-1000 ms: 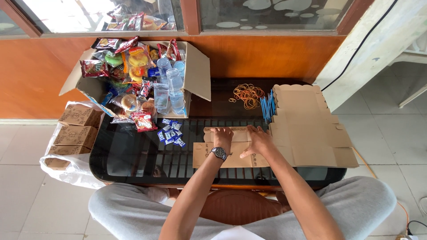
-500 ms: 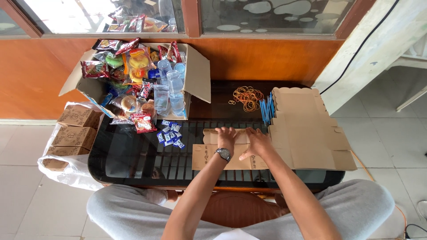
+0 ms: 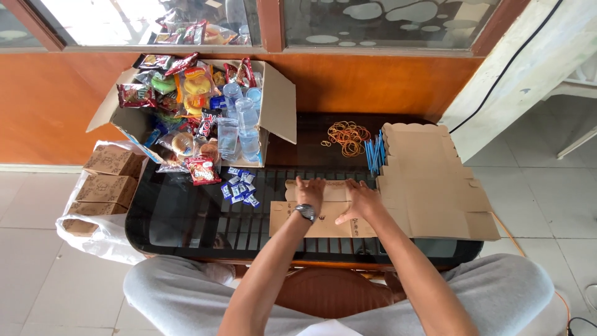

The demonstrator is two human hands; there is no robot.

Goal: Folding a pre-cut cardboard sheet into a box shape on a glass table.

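Viewpoint: looking down from the head onto a dark glass surface (image 3: 180, 218), with grey-trousered knees along its near edge.
Left hand (image 3: 311, 191): wearing a wristwatch, resting palm down on the flat cardboard blank (image 3: 323, 211), fingers spread and flat, gripping nothing.
Right hand (image 3: 362, 200): lying just beside the left on the same blank, fingers loosely extended and pressing down, not closed round anything.
Cardboard blank: lying unfolded near the middle of the near edge, brown, with flaps and creases showing.
Handling, as a judgement: likely light and stiff along the panels, bending easily at the scored creases; best taken by a flap edge or beside a crease, since thin board can dent or tear.
Stack of blanks (image 3: 435, 186): sitting toward the right edge, touching the single blank; number of sheets impossible to tell.
Rubber bands (image 3: 347, 137): forming one loose heap near the far edge; too many to count.
Blue sticks (image 3: 374, 154): lying in a bundle beside the stack; count unclear.
Blue sachets (image 3: 239, 186): scattering about ten left of the blank.
Open carton (image 3: 205, 112): standing at the far left corner, holding snack packets and about four water cups.
Folded boxes (image 3: 106, 180): three, resting in a white bag on the floor off the left edge.
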